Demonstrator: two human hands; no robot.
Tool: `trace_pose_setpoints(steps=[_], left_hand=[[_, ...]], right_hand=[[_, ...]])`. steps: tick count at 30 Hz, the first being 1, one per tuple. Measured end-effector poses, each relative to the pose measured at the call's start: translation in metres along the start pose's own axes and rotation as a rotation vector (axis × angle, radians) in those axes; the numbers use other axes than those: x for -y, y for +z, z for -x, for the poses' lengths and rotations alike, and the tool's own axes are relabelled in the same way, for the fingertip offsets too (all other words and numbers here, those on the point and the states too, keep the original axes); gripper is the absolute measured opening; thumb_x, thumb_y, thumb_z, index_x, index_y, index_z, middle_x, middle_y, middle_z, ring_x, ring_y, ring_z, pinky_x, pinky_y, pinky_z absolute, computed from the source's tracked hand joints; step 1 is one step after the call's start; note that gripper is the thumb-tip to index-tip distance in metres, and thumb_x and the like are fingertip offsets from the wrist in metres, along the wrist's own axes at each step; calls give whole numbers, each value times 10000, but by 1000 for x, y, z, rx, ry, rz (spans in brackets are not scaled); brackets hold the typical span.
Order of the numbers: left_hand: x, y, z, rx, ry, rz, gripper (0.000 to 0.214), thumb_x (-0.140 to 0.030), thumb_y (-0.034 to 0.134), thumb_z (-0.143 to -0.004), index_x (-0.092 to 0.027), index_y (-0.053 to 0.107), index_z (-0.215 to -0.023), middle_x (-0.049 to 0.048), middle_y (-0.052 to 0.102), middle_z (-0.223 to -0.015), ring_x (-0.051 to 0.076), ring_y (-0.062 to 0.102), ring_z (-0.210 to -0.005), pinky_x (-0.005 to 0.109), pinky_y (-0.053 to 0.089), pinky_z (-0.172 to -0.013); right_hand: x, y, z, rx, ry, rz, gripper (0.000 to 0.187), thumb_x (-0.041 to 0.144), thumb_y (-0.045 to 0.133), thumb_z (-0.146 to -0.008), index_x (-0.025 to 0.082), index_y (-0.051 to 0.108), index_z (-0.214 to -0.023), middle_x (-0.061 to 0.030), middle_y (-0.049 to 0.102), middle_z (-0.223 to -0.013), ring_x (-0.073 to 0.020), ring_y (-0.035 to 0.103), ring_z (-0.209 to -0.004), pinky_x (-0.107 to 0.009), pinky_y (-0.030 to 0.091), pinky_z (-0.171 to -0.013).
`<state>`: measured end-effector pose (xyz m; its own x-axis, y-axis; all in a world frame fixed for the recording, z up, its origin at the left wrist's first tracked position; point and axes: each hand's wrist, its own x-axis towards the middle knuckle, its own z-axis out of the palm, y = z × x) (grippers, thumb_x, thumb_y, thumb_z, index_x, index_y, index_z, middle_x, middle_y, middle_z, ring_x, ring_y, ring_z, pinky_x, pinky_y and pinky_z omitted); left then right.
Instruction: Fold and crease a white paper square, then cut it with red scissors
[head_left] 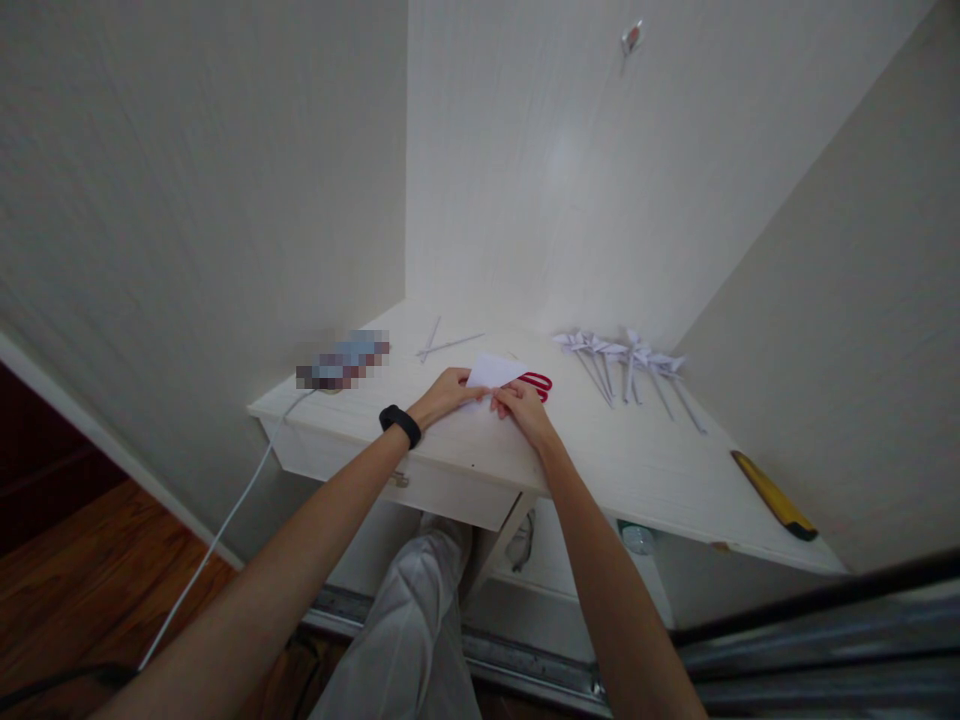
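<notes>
One white sheet of paper (491, 370) is held over the white desk (622, 465), the left hand (448, 392) pinching it at 9 o'clock, the right hand (526, 408) gripping its edge at 5. From the sheet, red-handled scissors (550, 384) sit at 3, paper pinwheels (636, 355) farther out at 3, thin sticks (454, 344) at 10.

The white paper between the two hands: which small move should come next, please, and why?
Perhaps the right hand should press along the near edge of the white paper while the left hand steadies it: both hands pinch it there, and the red-handled scissors lie beside, in neither hand.
</notes>
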<state>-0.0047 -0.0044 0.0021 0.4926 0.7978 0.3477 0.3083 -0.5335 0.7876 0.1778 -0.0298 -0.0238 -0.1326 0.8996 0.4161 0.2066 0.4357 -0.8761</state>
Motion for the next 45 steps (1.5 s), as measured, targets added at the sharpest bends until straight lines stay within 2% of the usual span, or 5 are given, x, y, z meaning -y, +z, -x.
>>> trace_pose_setpoints(steps=[8,19,31,41,45], left_hand=[[6,2,-3,-9,-34,28,257,-320,601,-924,-135,621,-1101,71,660,-1056,187,657,-873,371,569,-750],[14,3,-6,-13,-28,43,254,-323,599,-924,-133,623,-1092,67,662,-1043,185,657,-863,368,569,-746],[6,1,-2,-35,-57,42,249,-322,602,-923,-132,625,-1082,63,663,-1028,181,657,-847,360,569,-733],[9,2,-3,-40,-60,62,255,-321,601,-924,-133,623,-1095,67,661,-1048,188,657,-869,370,569,-749],[9,2,-3,-36,-55,63,251,-322,600,-924,-132,623,-1087,65,662,-1035,182,657,-853,362,569,-736]], right_hand=[[-2,-7,-4,-175,-11,-74,193,313,575,-960,141,628,-1031,-32,660,-932,-131,640,-722,-286,560,-636],[0,-3,-2,-124,21,-102,185,300,593,-949,137,629,-1030,-31,661,-930,-134,643,-724,-289,562,-638],[-2,-12,-3,-309,-35,-156,210,327,577,-957,138,627,-1032,-35,660,-938,-140,645,-740,-300,561,-652],[-3,-1,-4,-155,4,-134,173,290,592,-951,132,624,-1012,-14,650,-875,-110,620,-654,-251,542,-574],[-2,1,-2,-140,9,-129,182,288,592,-951,136,618,-1048,-22,653,-907,-119,630,-682,-264,551,-595]])
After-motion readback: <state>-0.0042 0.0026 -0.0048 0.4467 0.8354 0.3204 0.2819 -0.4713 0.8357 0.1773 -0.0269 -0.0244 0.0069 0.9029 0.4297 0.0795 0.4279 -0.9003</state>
